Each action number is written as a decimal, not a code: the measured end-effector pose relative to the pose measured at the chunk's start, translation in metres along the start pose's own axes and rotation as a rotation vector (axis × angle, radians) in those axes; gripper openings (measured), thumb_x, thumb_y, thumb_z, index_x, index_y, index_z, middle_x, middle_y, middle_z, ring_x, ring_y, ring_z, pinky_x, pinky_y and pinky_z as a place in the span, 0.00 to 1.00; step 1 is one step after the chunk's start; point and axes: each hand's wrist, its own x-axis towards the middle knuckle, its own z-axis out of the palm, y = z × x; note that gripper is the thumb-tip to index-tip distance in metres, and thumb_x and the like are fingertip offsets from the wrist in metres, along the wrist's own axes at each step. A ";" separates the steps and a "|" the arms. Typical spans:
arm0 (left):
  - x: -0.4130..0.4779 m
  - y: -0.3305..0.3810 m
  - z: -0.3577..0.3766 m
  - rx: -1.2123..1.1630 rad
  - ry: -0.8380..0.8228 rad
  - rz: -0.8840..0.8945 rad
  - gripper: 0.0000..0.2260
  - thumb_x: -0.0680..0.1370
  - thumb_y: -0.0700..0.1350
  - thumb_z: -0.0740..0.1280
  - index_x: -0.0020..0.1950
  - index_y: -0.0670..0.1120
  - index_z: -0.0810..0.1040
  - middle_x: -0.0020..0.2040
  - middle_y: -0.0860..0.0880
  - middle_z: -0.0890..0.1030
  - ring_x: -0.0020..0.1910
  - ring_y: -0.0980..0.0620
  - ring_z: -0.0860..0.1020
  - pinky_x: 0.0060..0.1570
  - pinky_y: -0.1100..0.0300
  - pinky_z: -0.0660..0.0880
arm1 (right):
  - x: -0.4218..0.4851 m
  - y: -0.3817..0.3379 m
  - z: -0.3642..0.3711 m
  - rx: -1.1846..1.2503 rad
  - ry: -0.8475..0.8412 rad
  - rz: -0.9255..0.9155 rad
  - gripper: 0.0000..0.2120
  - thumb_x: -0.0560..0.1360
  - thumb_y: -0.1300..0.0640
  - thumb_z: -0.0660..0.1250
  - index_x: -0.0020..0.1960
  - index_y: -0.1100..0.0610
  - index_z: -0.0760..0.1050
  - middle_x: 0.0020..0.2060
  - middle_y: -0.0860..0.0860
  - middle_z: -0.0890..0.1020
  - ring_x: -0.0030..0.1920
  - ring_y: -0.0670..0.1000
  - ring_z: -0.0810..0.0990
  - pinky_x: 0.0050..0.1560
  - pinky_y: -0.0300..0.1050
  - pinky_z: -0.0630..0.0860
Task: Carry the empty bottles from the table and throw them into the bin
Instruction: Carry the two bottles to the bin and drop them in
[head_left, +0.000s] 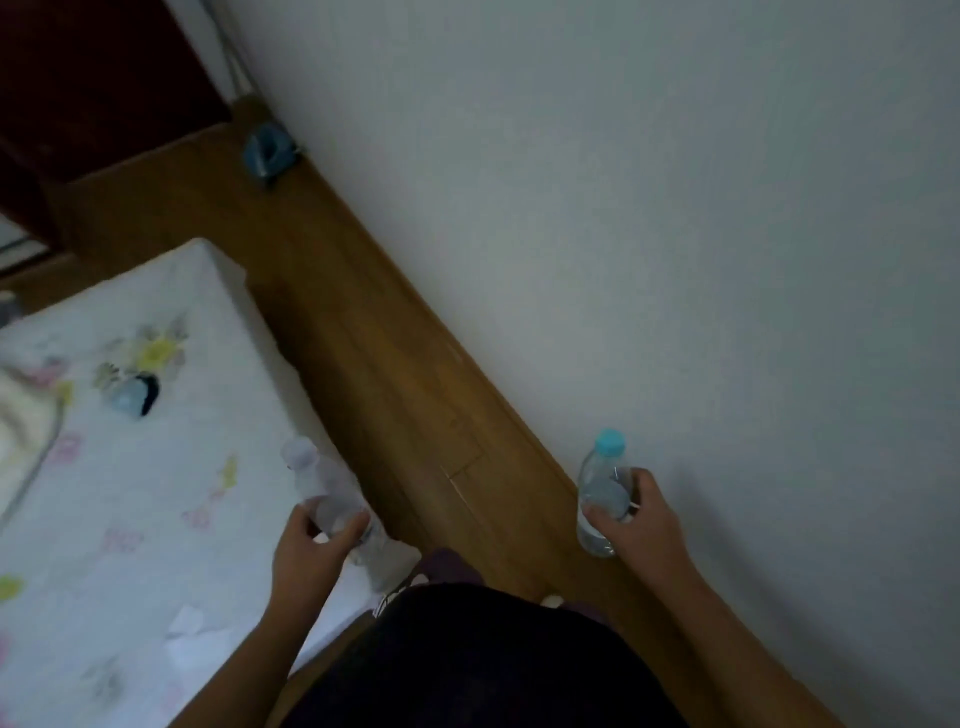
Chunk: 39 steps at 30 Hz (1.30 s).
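Note:
My left hand (311, 545) is wrapped around a clear plastic bottle with a white cap (324, 486), held tilted over the edge of the bed. My right hand (641, 519) grips a second clear bottle with a light blue cap (602, 478), held upright close to the white wall. Both arms reach forward from the bottom of the view. A small blue-grey bin (270, 153) stands far ahead on the floor by the wall.
A bed with a white flowered sheet (114, 467) fills the left, with a small blue and black object (135, 395) on it. A narrow strip of wooden floor (395, 374) runs between bed and wall (675, 234). Dark red furniture (93, 78) stands at the far left.

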 end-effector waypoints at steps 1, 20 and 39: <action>-0.001 -0.007 -0.007 -0.016 0.047 -0.044 0.28 0.67 0.63 0.73 0.62 0.48 0.76 0.55 0.49 0.81 0.54 0.46 0.79 0.52 0.50 0.76 | 0.018 -0.017 0.006 -0.013 -0.050 -0.034 0.27 0.71 0.47 0.75 0.66 0.49 0.68 0.54 0.43 0.78 0.49 0.41 0.79 0.44 0.34 0.78; 0.189 0.008 -0.091 -0.190 0.326 -0.297 0.38 0.61 0.70 0.69 0.62 0.46 0.76 0.54 0.47 0.82 0.53 0.46 0.80 0.51 0.52 0.76 | 0.266 -0.212 0.134 -0.208 -0.277 -0.190 0.29 0.70 0.51 0.78 0.67 0.52 0.69 0.53 0.48 0.79 0.50 0.48 0.79 0.49 0.47 0.76; 0.436 0.075 -0.156 -0.241 0.511 -0.580 0.34 0.64 0.64 0.71 0.63 0.45 0.77 0.54 0.46 0.81 0.51 0.46 0.78 0.50 0.51 0.73 | 0.526 -0.500 0.320 -0.285 -0.634 -0.393 0.25 0.70 0.49 0.77 0.63 0.48 0.71 0.51 0.43 0.81 0.51 0.45 0.81 0.49 0.43 0.79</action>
